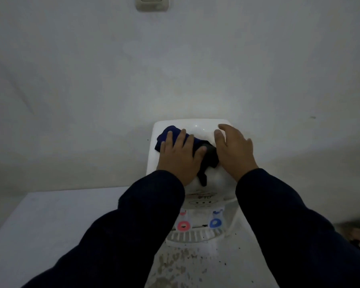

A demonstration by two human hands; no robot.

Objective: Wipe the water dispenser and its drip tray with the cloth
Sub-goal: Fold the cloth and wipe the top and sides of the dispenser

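Observation:
A white water dispenser (197, 126) stands against the wall, seen from above. A dark blue and black cloth (210, 154) lies bunched on its top. My left hand (180, 157) lies flat on the cloth's left part, pressing it onto the top. My right hand (235, 150) hovers or rests with fingers spread on the right side of the top, beside the cloth, holding nothing. Below are a red tap (183, 225) and a blue tap (215, 223). The white slotted drip tray (192, 236) sits under them.
A white surface (50, 225) runs along the dispenser's left side. The speckled, stained floor (187, 267) lies in front of the drip tray. A wall switch (152, 3) is high on the pale wall. Something dark and blurred (357, 233) is at the right edge.

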